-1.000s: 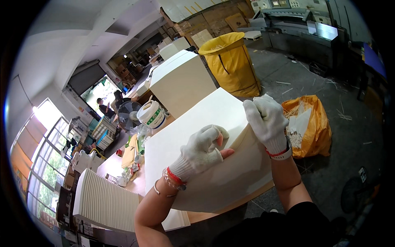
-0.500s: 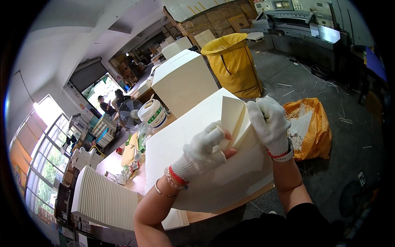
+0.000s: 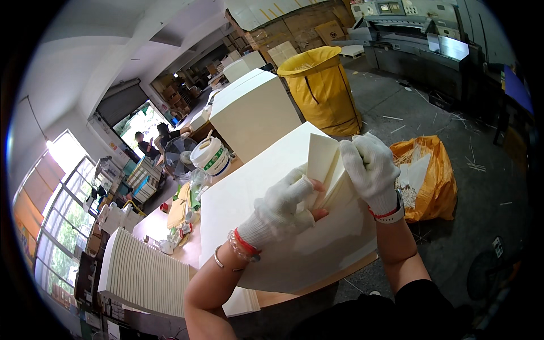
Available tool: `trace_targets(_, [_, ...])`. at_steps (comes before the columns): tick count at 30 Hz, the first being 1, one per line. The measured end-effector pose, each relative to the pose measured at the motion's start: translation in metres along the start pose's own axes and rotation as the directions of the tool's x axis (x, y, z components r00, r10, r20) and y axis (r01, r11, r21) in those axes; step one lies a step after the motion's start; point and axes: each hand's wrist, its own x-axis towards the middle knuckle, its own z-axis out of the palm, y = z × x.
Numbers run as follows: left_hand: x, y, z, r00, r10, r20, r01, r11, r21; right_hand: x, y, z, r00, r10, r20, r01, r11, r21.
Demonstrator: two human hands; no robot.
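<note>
A broad stack of large white paper sheets [image 3: 243, 187] lies in front of me. Its right-hand corner is lifted and bent back, with a pointed flap of paper [image 3: 321, 154] standing up between my hands. My left hand [image 3: 289, 205], in a white knit glove with bare fingertips, curls around the bent sheets from the left. My right hand [image 3: 369, 169], in a similar glove, is closed on the sheets' edge at the far right. Its fingers are folded in, so the exact pinch is hidden.
On the left stands a fanned paper stack [image 3: 144, 275]. Beyond the sheets are a white bucket [image 3: 209, 156], a fan [image 3: 179, 156] and a tall paper block [image 3: 255, 116]. Two yellow-orange bags, one tall [image 3: 323, 93] and one low [image 3: 433, 181], stand right. Two people [image 3: 161, 136] are far off.
My left hand has shifted slightly to the right, and the upright paper flap has moved a little right with it. My right hand has hardly moved.
</note>
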Motion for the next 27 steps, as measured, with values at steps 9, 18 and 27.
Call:
trace_targets(9, [-0.0021, -0.0109, 0.0004, 0.999, 0.045, -0.011, -0.045, 0.996, -0.079, -0.0023, -0.0007, 0.0001, 1.000, 0.009, -0.029, -0.006, 0.996, 0.083])
trace_targets(18, [0.0026, -0.0012, 0.0003, 0.996, 0.084, -0.005, -0.084, 0.996, 0.009, -0.0016, -0.0034, -0.0010, 0.998, 0.060, -0.006, -0.059, 0.997, 0.048])
trace_targets(27, [-0.0041, -0.0050, 0.0024, 1.000, -0.014, 0.017, 0.011, 0.990, 0.141, 0.0006, -0.0035, -0.0015, 0.999, 0.036, -0.024, -0.033, 0.994, 0.104])
